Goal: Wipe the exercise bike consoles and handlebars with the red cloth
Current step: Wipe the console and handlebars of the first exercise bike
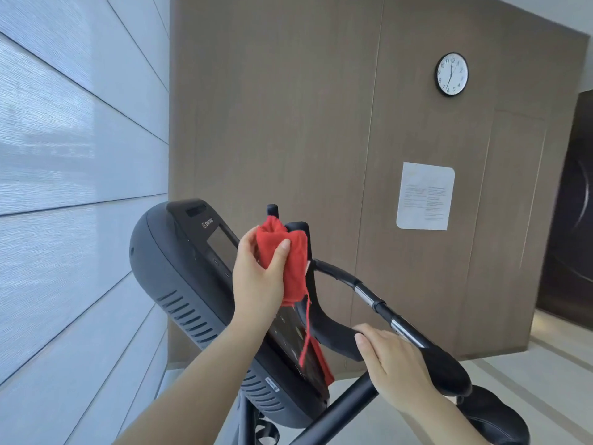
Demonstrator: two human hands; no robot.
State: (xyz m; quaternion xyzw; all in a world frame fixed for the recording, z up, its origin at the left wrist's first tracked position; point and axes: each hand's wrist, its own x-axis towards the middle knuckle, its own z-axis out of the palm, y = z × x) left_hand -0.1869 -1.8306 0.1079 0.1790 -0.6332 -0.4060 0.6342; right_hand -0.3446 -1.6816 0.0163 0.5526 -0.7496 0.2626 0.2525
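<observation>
Wood-grain panelling covers the wall (288,123) behind the bike. In front of it the dark console (179,274) tilts steeply across the view, and its handlebar (378,303) loops out to the right.

The right hand (394,367) lies over the padded lower part of that bar, probably to steady the person or the machine. Whether its fingers curl round the far side is hidden, so I cannot tell if it grips.

The left hand (256,277) is clamped on the red cloth (293,261), thumb pressed on top. The cloth is bunched into a wad, a shape that suits rubbing, and held against the upright bar ends beside the screen (221,248). A loose tail (307,332) dangles over the lower panel. It could drag or snag there.
</observation>
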